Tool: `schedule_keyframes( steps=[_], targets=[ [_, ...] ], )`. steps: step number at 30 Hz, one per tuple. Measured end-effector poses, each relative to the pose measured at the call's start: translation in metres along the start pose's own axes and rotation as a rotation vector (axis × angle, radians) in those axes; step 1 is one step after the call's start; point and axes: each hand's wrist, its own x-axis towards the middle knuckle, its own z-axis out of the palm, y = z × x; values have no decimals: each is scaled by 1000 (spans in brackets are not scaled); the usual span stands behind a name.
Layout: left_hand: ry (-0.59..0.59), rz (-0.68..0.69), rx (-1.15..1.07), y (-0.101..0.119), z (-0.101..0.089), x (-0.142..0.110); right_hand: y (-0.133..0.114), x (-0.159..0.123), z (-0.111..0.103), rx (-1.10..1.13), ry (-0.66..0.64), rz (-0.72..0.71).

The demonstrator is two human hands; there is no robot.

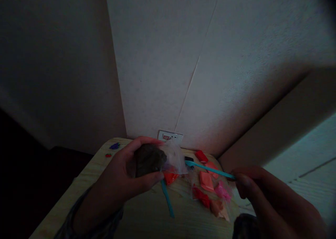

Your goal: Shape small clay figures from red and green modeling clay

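Observation:
My left hand [126,176] is wrapped round a dark grey-brown lump of what looks like modelling clay [148,159]. The lump sits in a clear plastic bag [174,156] whose loose end sticks out to the right. Between the thumb and fingers of my right hand [265,190] is a thin light-blue plastic modelling tool [210,168]. Its flattened tip points left, close to the bag's end; I cannot tell whether they touch. Below the bag, a second light-blue tool [167,200] lies on the wooden table [141,218], its upper end hidden.
Several red, orange and pink packets [206,181] lie on the table's right side, with an orange one [170,177] under the bag. Small purple [114,146] and red pieces [108,155] sit at the far left. A wall socket [170,135] is just behind the table.

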Motion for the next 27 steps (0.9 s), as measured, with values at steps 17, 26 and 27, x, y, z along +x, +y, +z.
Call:
schedule_keyframes(
  steps=[17, 26, 27],
  targets=[
    [-138, 115, 252, 0, -1, 0, -10, 4, 14, 121, -180, -118],
    [-89, 89, 356, -4, -5, 4, -18, 5, 23, 145, -194, -174],
    [-103, 77, 343, -4, -4, 4, -17, 6, 23, 153, -198, -176]
  ],
)
